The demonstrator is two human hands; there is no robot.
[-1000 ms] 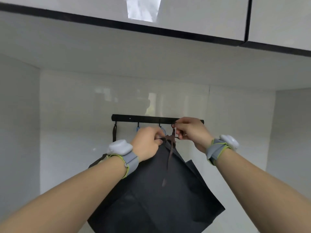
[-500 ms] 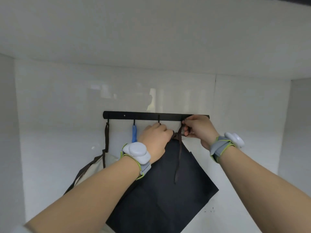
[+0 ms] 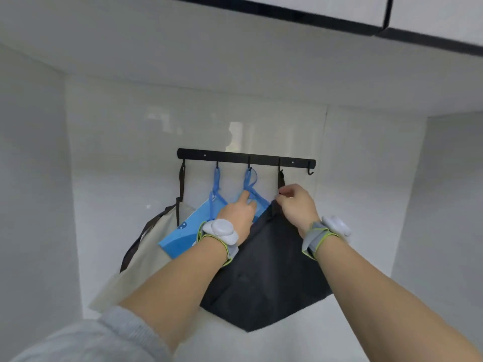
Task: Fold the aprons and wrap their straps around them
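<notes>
A black rail of hooks (image 3: 245, 160) is fixed to the white wall. Three aprons hang from it: a beige apron (image 3: 146, 252) with brown straps at the left, a blue apron (image 3: 183, 231) on the two middle hooks by its blue straps (image 3: 249, 182), and a black apron (image 3: 269, 280) on the fourth hook. My left hand (image 3: 239, 212) reaches up to the blue strap, its forefinger touching it. Just below the fourth hook, my right hand (image 3: 296, 205) pinches the black apron's dark strap.
The rightmost hook (image 3: 310, 171) is bare. An overhead cabinet (image 3: 287, 11) juts out above. White walls close in at the left and right. Grey bands with white trackers sit on both wrists.
The black apron's strap now hangs on the fourth hook. My left hand has let go of it and moved left to the blue strap; the blue apron has come into sight.
</notes>
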